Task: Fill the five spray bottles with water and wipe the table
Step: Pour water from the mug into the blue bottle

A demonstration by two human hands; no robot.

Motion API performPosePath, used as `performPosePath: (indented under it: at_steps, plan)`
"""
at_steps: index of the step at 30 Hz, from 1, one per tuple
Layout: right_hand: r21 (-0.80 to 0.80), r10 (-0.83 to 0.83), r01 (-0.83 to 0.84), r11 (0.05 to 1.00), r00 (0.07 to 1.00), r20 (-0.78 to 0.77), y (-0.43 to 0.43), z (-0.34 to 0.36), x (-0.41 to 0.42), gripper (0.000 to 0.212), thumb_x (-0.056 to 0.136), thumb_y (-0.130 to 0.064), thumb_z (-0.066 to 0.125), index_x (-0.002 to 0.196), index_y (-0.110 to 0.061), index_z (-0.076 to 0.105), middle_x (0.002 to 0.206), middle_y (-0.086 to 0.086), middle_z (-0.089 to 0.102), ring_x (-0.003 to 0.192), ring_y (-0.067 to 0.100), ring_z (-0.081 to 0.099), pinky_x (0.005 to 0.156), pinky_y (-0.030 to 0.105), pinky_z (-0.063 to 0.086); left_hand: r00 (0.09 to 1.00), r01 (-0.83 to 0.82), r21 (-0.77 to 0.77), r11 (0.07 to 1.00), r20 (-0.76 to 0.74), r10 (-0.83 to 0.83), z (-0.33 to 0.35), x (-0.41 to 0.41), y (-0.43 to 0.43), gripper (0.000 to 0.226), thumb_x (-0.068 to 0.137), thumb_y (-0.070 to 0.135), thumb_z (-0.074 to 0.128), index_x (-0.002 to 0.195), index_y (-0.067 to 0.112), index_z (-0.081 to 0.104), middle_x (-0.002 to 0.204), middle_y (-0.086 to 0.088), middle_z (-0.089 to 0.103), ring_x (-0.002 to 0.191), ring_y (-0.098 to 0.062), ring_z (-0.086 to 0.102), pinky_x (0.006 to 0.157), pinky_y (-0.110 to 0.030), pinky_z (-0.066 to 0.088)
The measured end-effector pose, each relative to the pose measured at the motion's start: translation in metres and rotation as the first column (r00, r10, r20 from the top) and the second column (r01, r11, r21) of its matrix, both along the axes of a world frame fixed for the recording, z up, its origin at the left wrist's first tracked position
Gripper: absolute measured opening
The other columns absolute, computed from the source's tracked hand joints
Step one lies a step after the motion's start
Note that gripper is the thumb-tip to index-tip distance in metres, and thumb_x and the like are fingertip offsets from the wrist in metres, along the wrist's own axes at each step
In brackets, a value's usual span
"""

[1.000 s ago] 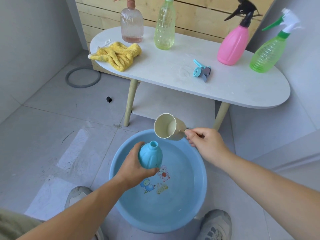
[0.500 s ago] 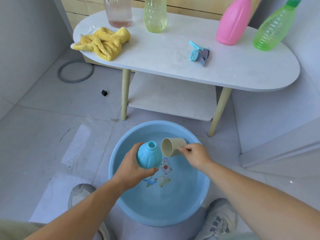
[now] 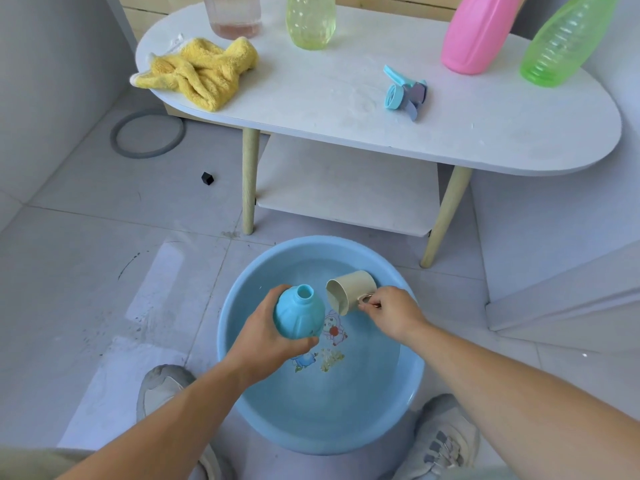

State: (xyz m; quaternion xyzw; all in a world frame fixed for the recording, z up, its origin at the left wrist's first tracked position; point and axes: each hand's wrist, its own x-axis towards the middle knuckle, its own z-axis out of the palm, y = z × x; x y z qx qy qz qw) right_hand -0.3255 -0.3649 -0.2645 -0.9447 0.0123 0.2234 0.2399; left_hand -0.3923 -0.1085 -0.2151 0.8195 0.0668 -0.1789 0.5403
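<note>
Grey tiled floor [image 3: 86, 271] all round, pale wall on the left. On the tiles, between two grey shoes [image 3: 162, 386], a round blue basin [image 3: 304, 245] with water in it and cartoon prints on its bottom.

Grips a blue bottle [image 3: 299, 315] in the left hand [image 3: 263, 337], fingers and thumb curled round its belly. Holds it above the basin, neck uncapped and open, pointing up and away. Pinches the handle of a beige cup [image 3: 349, 291] with the right hand [image 3: 391, 311], fingers curled tight on it. Tips the cup on its side over the water, mouth turned toward the bottle, rim just beside the neck and slightly apart from it. Cannot tell if the cup touches the water.

Beyond the basin, a white oval table [image 3: 346, 109] on wooden legs, with a lower shelf [image 3: 346, 188] beneath. At its left end, a crumpled yellow cloth [image 3: 199, 71]. Along the back, left to right: a clear bottle [image 3: 233, 15] with a pinkish layer at its base, a yellow-green bottle [image 3: 310, 22], a pink bottle [image 3: 479, 32], a green bottle [image 3: 564, 43], all four cut off by the top edge. In front of the pink one and apart from it, a blue spray head [image 3: 405, 93] lying on its side. Left of the table on the floor, a grey ring [image 3: 116, 140] and, nearer, a small black block [image 3: 207, 178].
</note>
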Motion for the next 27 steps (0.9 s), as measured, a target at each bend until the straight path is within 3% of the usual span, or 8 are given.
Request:
performPosePath:
  at_steps: [8,13,16,18,21,24,25,27]
  plan:
    - [-0.018,0.001,-0.002,1.0,0.999,-0.043,0.005,0.0,-0.002,0.054,0.094,-0.035,0.059,0.048,-0.017,0.038,0.056,0.003,0.042,0.051,0.02,0.036,0.051,0.032,0.028,1.0,-0.005,-0.009,1.0,0.007,0.005,0.003,0.0,0.001,0.078,0.068,0.022,0.092,0.125,0.046,0.046,0.113,0.015,0.061,0.097,-0.008,0.064,0.065,-0.017,0.057]
    - [0.062,-0.1,0.106,0.992,0.991,-0.09,0.004,0.002,-0.005,0.046,0.094,-0.037,0.06,0.059,-0.007,0.056,0.057,0.007,0.049,0.052,0.018,0.039,0.053,0.03,0.032,1.0,-0.011,-0.009,1.0,0.018,0.011,0.003,-0.001,0.003,0.077,0.067,0.022,0.092,0.125,0.045,0.046,0.112,0.016,0.061,0.095,-0.006,0.064,0.064,-0.018,0.057]
    - [0.13,-0.14,0.148,0.98,0.988,-0.068,0.0,0.009,-0.004,0.05,0.093,-0.041,0.06,0.056,-0.013,0.042,0.054,0.001,0.034,0.052,0.018,0.03,0.053,0.03,0.027,1.0,-0.016,-0.012,1.0,0.025,0.016,0.003,-0.002,0.004,0.078,0.067,0.023,0.093,0.126,0.045,0.047,0.112,0.016,0.061,0.096,-0.008,0.065,0.066,-0.02,0.058]
    - [0.181,-0.167,0.176,0.968,0.984,-0.065,-0.003,0.016,-0.002,0.048,0.092,-0.042,0.062,0.056,-0.015,0.045,0.053,-0.005,0.031,0.051,0.015,0.03,0.053,0.029,0.027,0.999,-0.019,-0.012,1.0,0.032,0.019,0.004,-0.002,0.005,0.077,0.067,0.022,0.093,0.125,0.045,0.047,0.112,0.016,0.062,0.097,-0.009,0.065,0.066,-0.02,0.059]
    - [0.255,-0.188,0.199,0.946,0.98,-0.067,-0.006,0.026,0.001,0.052,0.088,-0.048,0.064,0.072,0.001,0.06,0.059,0.001,0.042,0.055,0.016,0.039,0.058,0.028,0.036,0.999,-0.021,-0.014,1.0,0.041,0.021,0.006,-0.002,0.005,0.076,0.068,0.021,0.092,0.124,0.044,0.047,0.111,0.015,0.062,0.096,-0.01,0.065,0.064,-0.018,0.058]
    - [0.334,-0.216,0.223,0.916,0.975,-0.059,-0.007,0.037,0.002,0.066,0.076,-0.063,0.06,0.084,0.003,0.066,0.073,0.023,0.063,0.07,0.041,0.06,0.074,0.044,0.056,0.998,-0.028,-0.015,0.999,0.055,0.029,0.008,-0.002,0.005,0.076,0.068,0.021,0.092,0.125,0.044,0.047,0.112,0.014,0.062,0.096,-0.01,0.065,0.062,-0.017,0.057]
    - [0.356,-0.228,0.234,0.905,0.972,-0.06,-0.004,0.044,0.002,0.06,0.079,-0.058,0.063,0.084,0.001,0.068,0.082,0.023,0.068,0.078,0.041,0.065,0.081,0.048,0.056,0.998,-0.032,-0.016,0.999,0.057,0.033,0.008,-0.002,0.004,0.077,0.068,0.021,0.092,0.125,0.044,0.047,0.113,0.013,0.062,0.097,-0.01,0.064,0.062,-0.017,0.057]
    - [0.408,-0.251,0.255,0.877,0.966,-0.064,-0.001,0.058,0.003,0.041,0.089,-0.041,0.066,0.084,-0.001,0.072,0.085,0.019,0.072,0.073,0.025,0.07,0.087,0.044,0.056,0.997,-0.036,-0.02,0.999,0.064,0.038,0.009,-0.002,0.005,0.077,0.068,0.022,0.092,0.125,0.045,0.046,0.113,0.012,0.061,0.097,-0.011,0.064,0.061,-0.018,0.057]
